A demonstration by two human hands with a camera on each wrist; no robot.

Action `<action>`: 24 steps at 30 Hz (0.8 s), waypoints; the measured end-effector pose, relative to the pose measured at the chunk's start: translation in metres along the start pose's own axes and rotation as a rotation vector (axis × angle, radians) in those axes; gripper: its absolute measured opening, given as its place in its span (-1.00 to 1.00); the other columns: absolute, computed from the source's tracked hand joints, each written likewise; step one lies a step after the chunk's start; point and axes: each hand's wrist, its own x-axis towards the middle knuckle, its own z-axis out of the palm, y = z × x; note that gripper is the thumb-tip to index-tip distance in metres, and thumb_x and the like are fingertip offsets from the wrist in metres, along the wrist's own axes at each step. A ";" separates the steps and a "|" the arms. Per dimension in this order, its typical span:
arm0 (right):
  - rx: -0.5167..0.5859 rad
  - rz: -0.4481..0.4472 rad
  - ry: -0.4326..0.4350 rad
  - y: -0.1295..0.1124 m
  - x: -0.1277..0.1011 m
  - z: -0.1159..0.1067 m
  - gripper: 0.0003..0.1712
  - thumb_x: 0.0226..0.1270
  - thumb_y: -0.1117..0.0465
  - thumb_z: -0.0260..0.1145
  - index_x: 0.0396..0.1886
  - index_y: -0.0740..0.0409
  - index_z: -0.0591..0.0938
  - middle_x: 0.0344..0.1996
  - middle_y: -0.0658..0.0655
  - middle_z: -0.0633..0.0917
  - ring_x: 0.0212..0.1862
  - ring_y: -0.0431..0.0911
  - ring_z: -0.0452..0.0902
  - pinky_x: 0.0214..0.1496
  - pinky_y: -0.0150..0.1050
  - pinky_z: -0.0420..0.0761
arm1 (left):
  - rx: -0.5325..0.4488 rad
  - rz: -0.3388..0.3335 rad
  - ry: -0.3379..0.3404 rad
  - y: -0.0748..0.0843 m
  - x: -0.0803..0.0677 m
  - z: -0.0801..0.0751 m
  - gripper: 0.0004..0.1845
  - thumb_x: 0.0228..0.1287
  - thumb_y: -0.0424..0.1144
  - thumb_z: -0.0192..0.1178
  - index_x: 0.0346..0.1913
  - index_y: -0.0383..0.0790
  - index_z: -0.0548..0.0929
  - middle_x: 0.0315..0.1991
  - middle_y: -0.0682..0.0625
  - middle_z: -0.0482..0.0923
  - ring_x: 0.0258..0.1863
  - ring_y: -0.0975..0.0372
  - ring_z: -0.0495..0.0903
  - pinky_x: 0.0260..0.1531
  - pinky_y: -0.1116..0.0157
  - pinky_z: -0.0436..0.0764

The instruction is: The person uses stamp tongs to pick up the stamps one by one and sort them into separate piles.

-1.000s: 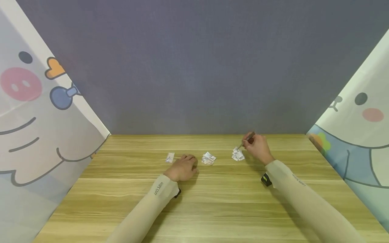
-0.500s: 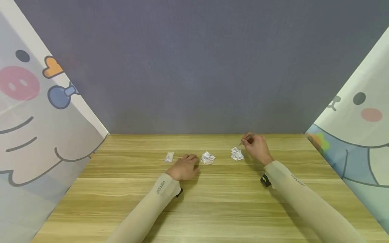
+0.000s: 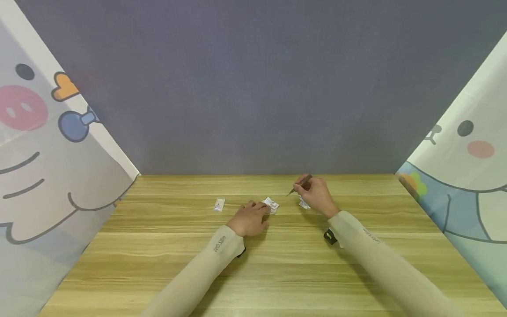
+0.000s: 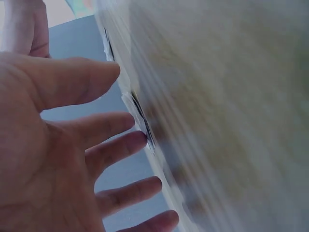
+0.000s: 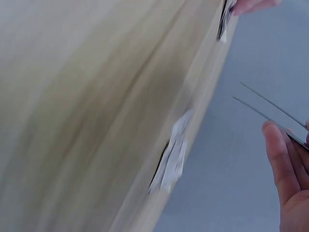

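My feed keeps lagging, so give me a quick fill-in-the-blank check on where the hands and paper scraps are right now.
1. The right hand holds a pair of ____.
2. The left hand touches the ____ pile of paper scraps.
3. A single scrap lies alone to the ____ of the left hand.
4. Everything sits on a ____ table.

Missing words: tweezers; middle; left; wooden

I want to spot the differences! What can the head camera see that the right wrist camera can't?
Only the head view shows both sleeved arms, the left hand by the middle paper pile, a lone paper slip and the cartoon curtains. Only the right wrist view shows the tweezers with tips apart, holding nothing. Both show the right hand holding them, and the wooden table.
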 end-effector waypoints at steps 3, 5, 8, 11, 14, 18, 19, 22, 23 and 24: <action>0.035 0.028 -0.043 -0.005 0.004 0.009 -0.93 0.27 0.26 0.34 -0.34 0.18 0.64 -0.48 0.02 0.67 -0.43 -0.15 0.60 -0.37 -0.23 0.62 | 0.052 -0.007 0.005 0.002 0.003 0.001 -0.47 0.39 -0.02 0.07 0.38 0.00 0.35 0.34 0.08 0.25 0.27 0.11 0.22 0.22 -0.05 0.24; 0.050 0.048 -0.068 -0.007 0.007 0.014 -0.92 0.27 0.26 0.33 -0.33 0.19 0.64 -0.47 0.02 0.68 -0.42 -0.15 0.61 -0.37 -0.23 0.62 | 0.086 -0.009 0.006 0.003 0.005 0.001 -0.49 0.39 0.00 0.07 0.36 0.02 0.38 0.32 0.09 0.27 0.23 0.11 0.24 0.19 -0.05 0.28; 0.075 0.085 -0.094 -0.009 0.012 0.020 -0.93 0.28 0.26 0.32 -0.32 0.19 0.63 -0.46 0.03 0.67 -0.41 -0.14 0.62 -0.39 -0.24 0.63 | 0.119 -0.013 0.002 0.004 0.008 0.002 -0.50 0.38 0.01 0.07 0.34 0.04 0.41 0.30 0.10 0.28 0.19 0.12 0.26 0.16 -0.04 0.32; 0.117 0.100 -0.109 -0.010 0.016 0.026 -0.96 0.28 0.31 0.31 -0.31 0.20 0.62 -0.47 0.08 0.67 -0.41 -0.05 0.63 -0.44 -0.24 0.63 | 0.132 -0.022 -0.007 0.005 0.009 0.001 -0.49 0.38 0.02 0.07 0.35 0.05 0.39 0.32 0.10 0.26 0.21 0.11 0.26 0.17 -0.05 0.31; 0.143 0.110 -0.115 -0.009 0.019 0.033 -0.96 0.27 0.33 0.31 -0.31 0.22 0.61 -0.46 0.12 0.67 -0.38 0.02 0.64 -0.43 -0.24 0.63 | 0.132 -0.034 -0.021 0.007 0.008 0.001 -0.47 0.38 0.02 0.07 0.37 0.04 0.36 0.34 0.10 0.24 0.25 0.10 0.23 0.21 -0.05 0.28; 0.134 0.121 -0.142 -0.009 0.024 0.041 -0.95 0.29 0.30 0.31 -0.30 0.20 0.61 -0.44 0.12 0.67 -0.35 0.02 0.65 -0.40 -0.24 0.63 | 0.135 -0.043 -0.036 0.008 0.007 0.000 -0.45 0.38 0.03 0.06 0.39 0.04 0.33 0.36 0.11 0.21 0.29 0.09 0.20 0.24 -0.05 0.25; 0.131 0.126 -0.151 -0.009 0.025 0.042 -0.96 0.30 0.29 0.30 -0.30 0.18 0.60 -0.44 0.12 0.67 -0.34 0.02 0.65 -0.40 -0.23 0.62 | 0.139 -0.043 -0.037 0.008 0.007 0.000 -0.45 0.39 0.03 0.06 0.39 0.04 0.32 0.36 0.11 0.21 0.30 0.09 0.20 0.23 -0.04 0.26; 0.117 0.140 -0.176 -0.011 0.027 0.046 -0.97 0.32 0.27 0.28 -0.30 0.13 0.59 -0.44 0.09 0.67 -0.35 0.01 0.64 -0.41 -0.23 0.62 | 0.153 -0.040 -0.038 0.007 0.007 0.001 -0.45 0.39 0.03 0.05 0.40 0.06 0.32 0.36 0.12 0.21 0.30 0.09 0.20 0.22 -0.03 0.29; 0.114 0.145 -0.181 -0.011 0.028 0.046 -0.96 0.33 0.26 0.28 -0.29 0.12 0.58 -0.45 0.08 0.66 -0.36 0.01 0.64 -0.41 -0.23 0.62 | 0.153 -0.039 -0.037 0.007 0.007 0.001 -0.45 0.39 0.03 0.05 0.39 0.05 0.32 0.36 0.12 0.21 0.30 0.09 0.20 0.21 -0.03 0.30; 0.115 0.148 -0.185 -0.012 0.028 0.047 -0.96 0.33 0.25 0.27 -0.29 0.12 0.58 -0.45 0.07 0.66 -0.36 0.01 0.63 -0.41 -0.23 0.62 | 0.150 -0.039 -0.036 0.006 0.007 0.002 -0.45 0.39 0.03 0.05 0.39 0.05 0.33 0.36 0.12 0.21 0.30 0.09 0.20 0.21 -0.03 0.30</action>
